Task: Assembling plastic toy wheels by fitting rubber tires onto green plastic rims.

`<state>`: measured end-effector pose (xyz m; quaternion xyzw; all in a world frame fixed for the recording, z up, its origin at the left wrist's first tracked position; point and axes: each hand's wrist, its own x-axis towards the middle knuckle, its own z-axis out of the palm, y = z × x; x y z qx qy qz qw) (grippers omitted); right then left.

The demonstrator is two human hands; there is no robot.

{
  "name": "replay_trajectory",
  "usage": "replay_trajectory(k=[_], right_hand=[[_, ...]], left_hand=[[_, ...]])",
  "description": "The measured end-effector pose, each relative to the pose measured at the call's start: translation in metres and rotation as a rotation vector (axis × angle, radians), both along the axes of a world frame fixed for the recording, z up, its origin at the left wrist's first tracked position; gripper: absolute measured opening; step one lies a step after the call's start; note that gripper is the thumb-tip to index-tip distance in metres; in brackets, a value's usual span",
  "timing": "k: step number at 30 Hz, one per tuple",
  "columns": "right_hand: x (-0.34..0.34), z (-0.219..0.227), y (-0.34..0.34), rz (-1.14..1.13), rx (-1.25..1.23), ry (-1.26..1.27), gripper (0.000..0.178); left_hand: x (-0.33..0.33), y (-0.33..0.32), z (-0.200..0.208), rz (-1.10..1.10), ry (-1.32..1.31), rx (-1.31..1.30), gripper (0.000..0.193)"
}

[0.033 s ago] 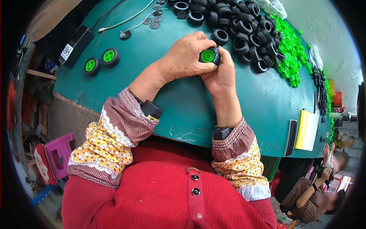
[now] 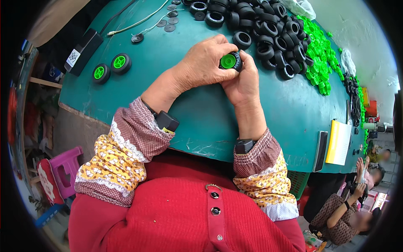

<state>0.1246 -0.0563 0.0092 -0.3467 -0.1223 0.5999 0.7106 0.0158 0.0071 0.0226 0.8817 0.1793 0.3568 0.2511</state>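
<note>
Between both hands, over the green table [image 2: 201,113], is a toy wheel [image 2: 228,61] with a bright green hub inside a black tyre. My left hand [image 2: 202,62] grips it from the left, thumb below and fingers above. On the right side, my right hand [image 2: 243,82] pinches the same wheel, its thumb and fingers against the tyre. The fingertips partly hide the tyre's edge. Two wheels [image 2: 119,64] with spoked green hubs stand together on the table to the left.
A heap of black tyres [image 2: 268,29] lies just beyond my hands, with a pile of green hubs [image 2: 319,54] to its right. Black discs [image 2: 169,27] and a cable [image 2: 138,21] lie far left by a black box [image 2: 84,51]. A notepad [image 2: 338,143] rests near the right edge.
</note>
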Motion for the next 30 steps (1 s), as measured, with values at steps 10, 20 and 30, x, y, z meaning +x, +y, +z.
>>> replay_trajectory(k=[10,20,30], right_hand=[[0.009,0.004,-0.004,0.223,-0.001,-0.207,0.036],[0.01,-0.004,-0.003,0.228,-0.013,-0.039,0.032],[0.012,0.004,-0.003,0.255,0.057,-0.249,0.049]], left_hand=[[-0.003,-0.001,0.004,0.059,-0.074,-0.126,0.033],[-0.005,0.004,0.001,-0.015,-0.06,-0.09,0.031],[-0.006,0.014,-0.001,-0.077,-0.336,-0.889,0.027]])
